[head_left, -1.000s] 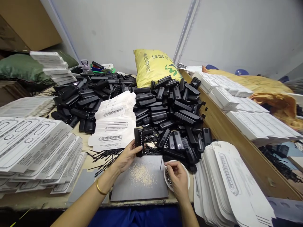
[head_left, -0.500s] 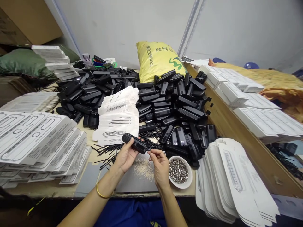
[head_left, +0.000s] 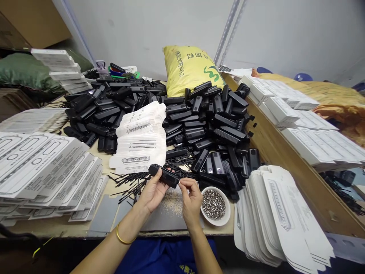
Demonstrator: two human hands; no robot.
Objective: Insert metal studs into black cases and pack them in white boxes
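Note:
A black oblong plastic device (head_left: pixel 168 177) with a row of small marks along its side lies across the fingers of my left hand (head_left: pixel 154 192), the thumb pressed on top. It slants down to the right. At its right end my right hand (head_left: pixel 191 201) pinches thumb and forefinger together. Whatever sits between those fingertips is too small to make out. Just right of that hand stands a white bowl (head_left: pixel 227 217) full of small shiny metal pieces (head_left: pixel 213 204). Beneath both hands, small pale grains (head_left: pixel 172 204) are scattered over a grey sheet (head_left: pixel 159 225).
Similar black devices (head_left: pixel 194 133) are heaped behind my hands, before a yellow sack (head_left: pixel 188 72). Thin black strips (head_left: pixel 131 186) lie nearby. Flat printed cartons (head_left: pixel 141 140) are stacked mid-table, with more cartons (head_left: pixel 273 213) at right. White boxes (head_left: pixel 42 167) pile up left; others (head_left: pixel 310 144) sit beyond a wooden board (head_left: pixel 273 152).
The device has turned slightly in my left hand and sits a little lower and to the right. My right fingertips stay at its end. The whole view has shifted slightly.

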